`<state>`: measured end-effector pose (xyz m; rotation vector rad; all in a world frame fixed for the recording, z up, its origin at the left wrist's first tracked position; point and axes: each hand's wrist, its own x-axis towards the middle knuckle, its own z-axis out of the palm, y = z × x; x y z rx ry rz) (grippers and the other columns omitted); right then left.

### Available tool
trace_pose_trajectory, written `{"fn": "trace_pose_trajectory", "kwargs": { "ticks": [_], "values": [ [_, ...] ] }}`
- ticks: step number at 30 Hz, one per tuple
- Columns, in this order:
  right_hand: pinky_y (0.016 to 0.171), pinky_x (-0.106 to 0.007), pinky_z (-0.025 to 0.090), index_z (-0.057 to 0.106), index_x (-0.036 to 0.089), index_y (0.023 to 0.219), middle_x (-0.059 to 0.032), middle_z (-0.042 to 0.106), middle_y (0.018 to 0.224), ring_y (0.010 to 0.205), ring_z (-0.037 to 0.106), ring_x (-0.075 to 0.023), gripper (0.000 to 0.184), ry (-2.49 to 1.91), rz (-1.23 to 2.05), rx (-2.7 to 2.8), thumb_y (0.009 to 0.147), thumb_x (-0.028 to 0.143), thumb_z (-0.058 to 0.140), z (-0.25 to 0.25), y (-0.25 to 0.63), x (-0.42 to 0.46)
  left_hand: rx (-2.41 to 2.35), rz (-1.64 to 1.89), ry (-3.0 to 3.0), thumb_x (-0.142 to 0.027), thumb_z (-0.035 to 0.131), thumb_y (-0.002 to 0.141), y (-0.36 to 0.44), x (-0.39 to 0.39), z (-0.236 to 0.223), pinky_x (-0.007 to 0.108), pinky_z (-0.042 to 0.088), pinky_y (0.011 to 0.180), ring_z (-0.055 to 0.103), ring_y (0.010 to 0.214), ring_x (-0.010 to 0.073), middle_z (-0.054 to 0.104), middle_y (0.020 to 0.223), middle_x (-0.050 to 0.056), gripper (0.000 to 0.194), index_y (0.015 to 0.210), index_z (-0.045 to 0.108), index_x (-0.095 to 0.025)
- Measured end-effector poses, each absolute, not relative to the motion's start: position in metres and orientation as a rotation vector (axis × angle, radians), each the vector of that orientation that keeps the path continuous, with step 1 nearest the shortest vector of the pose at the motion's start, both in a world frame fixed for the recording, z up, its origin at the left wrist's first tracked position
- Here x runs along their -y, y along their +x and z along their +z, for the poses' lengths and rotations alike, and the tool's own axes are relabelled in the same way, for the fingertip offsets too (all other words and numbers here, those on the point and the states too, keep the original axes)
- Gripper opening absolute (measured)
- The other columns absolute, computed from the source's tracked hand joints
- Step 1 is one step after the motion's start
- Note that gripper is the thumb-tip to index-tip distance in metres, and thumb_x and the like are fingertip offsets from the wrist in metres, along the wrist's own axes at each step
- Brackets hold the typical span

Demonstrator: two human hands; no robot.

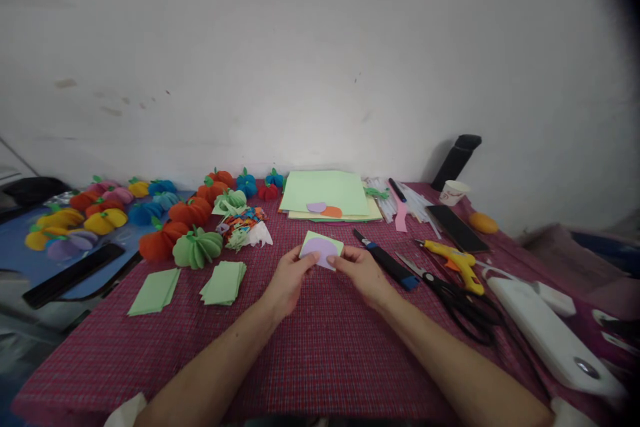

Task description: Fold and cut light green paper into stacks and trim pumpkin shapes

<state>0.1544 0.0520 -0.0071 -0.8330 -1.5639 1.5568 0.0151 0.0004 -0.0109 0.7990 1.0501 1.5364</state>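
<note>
My left hand [289, 278] and my right hand [361, 271] meet over the middle of the red checked tablecloth [320, 347]. Between them they pinch a small light green paper piece [327, 240] with a lilac paper circle [320, 250] lying on top of it. The left fingers grip the left edge, the right fingers the right edge. The paper is held just above the cloth, tilted toward me.
Two stacks of green paper squares [223, 281] lie to the left, near folded paper pumpkins [197, 247] in several colours. Green sheets [325, 193] lie behind. A blue utility knife [387, 260], black scissors [463, 303], yellow glue gun [457, 260], phone [457, 227] and cup [453, 192] sit right.
</note>
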Motion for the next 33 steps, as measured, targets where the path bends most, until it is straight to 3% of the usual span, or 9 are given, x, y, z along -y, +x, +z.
{"fn": "trace_pose_trajectory", "kwargs": {
  "ticks": [5, 12, 18, 25, 33],
  "values": [
    [0.058, -0.023, 0.035, 0.062, 0.012, 0.074, 0.001, 0.057, 0.064, 0.057, 0.046, -0.0096, 0.023, -0.865, 1.585, 1.778, 0.065, 0.032, 0.058, 0.002, 0.167, -0.059, -1.012, 1.38, 0.905, -0.028, 0.063, 0.065, 0.007, 0.002, -0.002, 0.024, 0.038, 0.064, 0.053, 0.07, 0.0126, 0.06, 0.078, 0.004, 0.028, 0.087, 0.059, -0.013],
    [0.048, -0.019, 0.026, 0.057, 0.012, 0.064, 0.0049, 0.042, 0.053, 0.049, 0.033, -0.0059, 0.021, -0.798, 1.515, 2.083, 0.067, 0.033, 0.055, -0.005, 0.168, -0.058, -1.185, 1.155, 1.053, -0.031, 0.067, 0.06, 0.006, 0.005, -0.002, 0.024, 0.037, 0.059, 0.053, 0.063, 0.0129, 0.062, 0.074, 0.005, 0.031, 0.082, 0.062, -0.01],
    [0.047, -0.019, 0.024, 0.053, 0.013, 0.061, 0.0054, 0.037, 0.052, 0.048, 0.03, -0.0057, 0.023, -0.819, 1.501, 2.024, 0.069, 0.035, 0.054, -0.002, 0.166, -0.056, -1.201, 1.218, 1.02, -0.032, 0.067, 0.059, 0.007, 0.003, -0.006, 0.025, 0.039, 0.06, 0.055, 0.064, 0.014, 0.063, 0.075, 0.005, 0.033, 0.083, 0.063, -0.011],
    [0.06, -0.023, 0.037, 0.06, 0.013, 0.069, -0.002, 0.056, 0.065, 0.061, 0.048, -0.0108, 0.029, -0.823, 1.558, 1.645, 0.073, 0.04, 0.049, 0.012, 0.164, -0.055, -1.134, 1.385, 0.86, -0.029, 0.068, 0.059, 0.005, -0.001, -0.007, 0.024, 0.04, 0.061, 0.056, 0.064, 0.0136, 0.064, 0.075, 0.005, 0.03, 0.083, 0.062, -0.011],
    [0.06, -0.023, 0.037, 0.059, 0.014, 0.068, -0.001, 0.056, 0.062, 0.061, 0.049, -0.0112, 0.027, -0.844, 1.526, 1.767, 0.069, 0.04, 0.054, 0.008, 0.161, -0.052, -1.123, 1.446, 0.825, -0.029, 0.068, 0.058, 0.005, 0.0, -0.002, 0.024, 0.039, 0.058, 0.055, 0.06, 0.0128, 0.063, 0.07, 0.004, 0.028, 0.078, 0.062, -0.011]
  ]
}}
